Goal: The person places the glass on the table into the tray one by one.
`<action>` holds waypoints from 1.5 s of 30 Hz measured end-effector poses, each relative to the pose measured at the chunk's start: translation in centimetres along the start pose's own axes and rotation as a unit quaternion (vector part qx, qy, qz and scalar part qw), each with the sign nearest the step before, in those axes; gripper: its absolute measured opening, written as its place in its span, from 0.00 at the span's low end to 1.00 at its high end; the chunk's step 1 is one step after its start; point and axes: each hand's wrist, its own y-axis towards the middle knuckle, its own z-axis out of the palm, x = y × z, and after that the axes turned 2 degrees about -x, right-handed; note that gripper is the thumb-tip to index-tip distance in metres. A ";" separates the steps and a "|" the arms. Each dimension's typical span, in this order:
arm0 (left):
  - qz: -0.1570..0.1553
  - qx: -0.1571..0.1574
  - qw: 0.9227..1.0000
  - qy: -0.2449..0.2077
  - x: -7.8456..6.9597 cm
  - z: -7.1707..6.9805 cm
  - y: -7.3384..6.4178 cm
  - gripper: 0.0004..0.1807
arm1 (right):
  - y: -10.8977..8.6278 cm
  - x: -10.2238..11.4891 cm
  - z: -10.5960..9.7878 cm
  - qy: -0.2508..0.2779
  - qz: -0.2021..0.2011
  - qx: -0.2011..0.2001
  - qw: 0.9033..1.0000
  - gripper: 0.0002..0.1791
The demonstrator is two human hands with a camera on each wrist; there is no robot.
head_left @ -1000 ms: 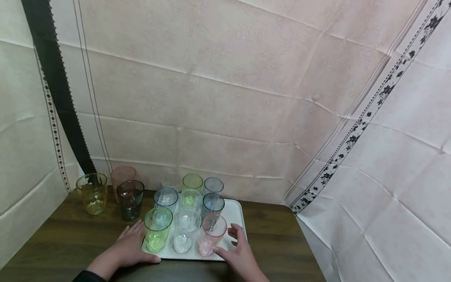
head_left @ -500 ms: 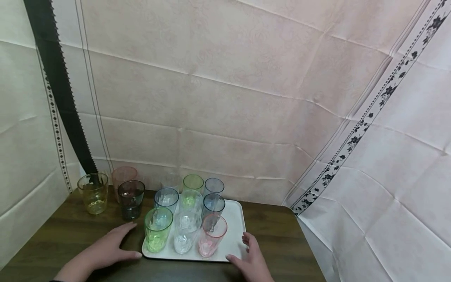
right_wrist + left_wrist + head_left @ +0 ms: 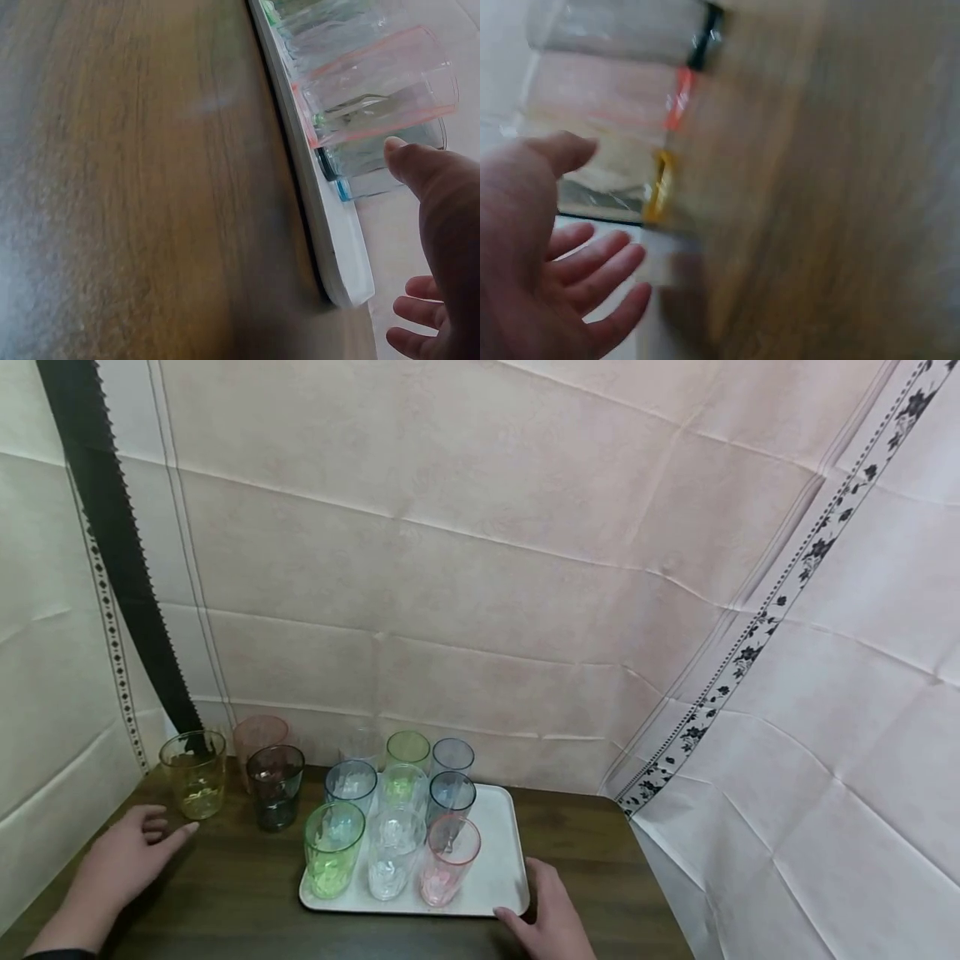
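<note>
My left hand (image 3: 120,860) hovers with loosely bent fingers close to a yellow glass (image 3: 197,789) at the table's left, its thumb pointing at the glass's lower side. In the left wrist view, the hand spreads around the yellow glass (image 3: 658,187), its palm holding nothing. Next to it stand a dark grey glass (image 3: 276,802) and a pink glass (image 3: 260,731). My right hand (image 3: 553,910) is at the front right corner of a white tray (image 3: 495,860), with its fingers spread. On that tray, a green glass (image 3: 332,864), a clear glass (image 3: 388,872) and a pink-rimmed glass (image 3: 441,881) form the front row.
Behind the front row are more glasses, among them a blue one (image 3: 351,785), a dark blue one (image 3: 452,793) and a green one at the back (image 3: 408,747). The wooden table (image 3: 600,860) meets a hanging patterned cloth (image 3: 450,568) at its back edge.
My left hand has left the green glass at the tray's left and moved left to the yellow glass. My right hand has drawn back from the pink-rimmed glass to the tray's corner.
</note>
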 end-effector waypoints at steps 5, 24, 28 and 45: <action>-0.024 -0.051 0.997 -0.051 1.5 0.0 1.4 0.65 | -0.2 -0.6 0.0 -0.011 -0.004 0.015 1.000 0.49; 0.023 -0.094 0.974 -0.206 0.5 1.1 4.4 0.59 | -0.5 -1.0 0.2 -0.009 0.053 0.061 0.997 0.52; 0.023 -0.098 0.973 -0.210 0.4 1.4 4.8 0.55 | -0.6 -1.0 0.0 -0.004 0.053 0.060 0.997 0.52; -0.007 -0.133 0.975 -0.178 0.4 1.5 3.9 0.51 | -1.2 -1.3 -0.5 -0.001 0.055 0.048 0.997 0.52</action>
